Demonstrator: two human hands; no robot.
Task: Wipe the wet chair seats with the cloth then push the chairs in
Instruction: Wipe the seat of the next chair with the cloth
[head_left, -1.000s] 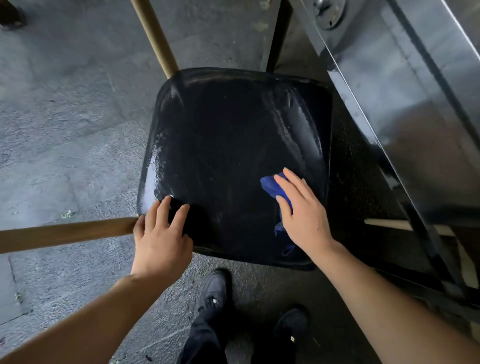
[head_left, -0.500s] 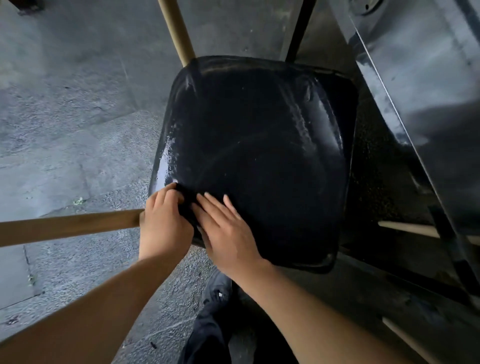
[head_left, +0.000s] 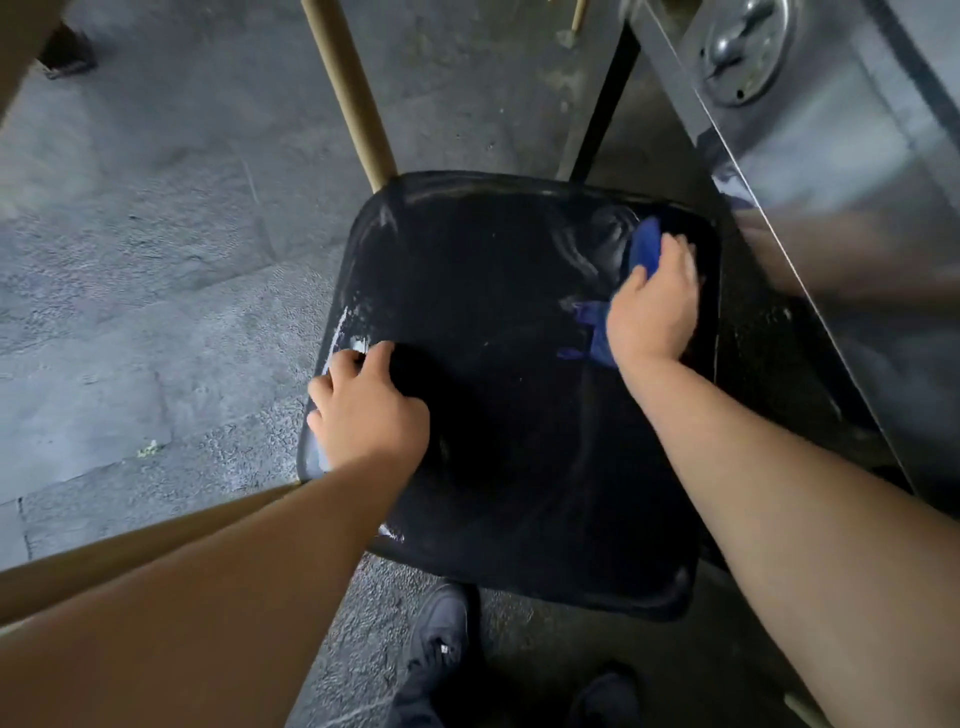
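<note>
While the right hand (head_left: 652, 306) presses the blue cloth (head_left: 644, 247) flat-fingered onto the far right corner of the black chair seat (head_left: 498, 395), the left hand (head_left: 363, 410) steadies the near left edge, fingers loosely curled over the rim; cannot tell whether it truly grips. Cloth sits under the right palm, with a bit sticking out ahead of the fingers and a tail trailing at the wrist side. The seat sits just beside the shiny metal table edge (head_left: 831, 260).

Doing it well, as a judgement: keep the palm flat and the pressure even, run overlapping strokes from the far edge toward the near one, and catch the rim, since water glints along the left edge (head_left: 343, 332) and near the near-left corner. Bunch the trailing tail in so it doesn't drag water back. Keep bracing with the left hand so the chair doesn't skid on the concrete floor (head_left: 130, 286).

Counts: one seat, one cloth, two hands, two tan wooden chair rails (head_left: 348, 93), one dark metal leg (head_left: 602, 98), two black shoes (head_left: 441, 644). Pushing in not yet done.
</note>
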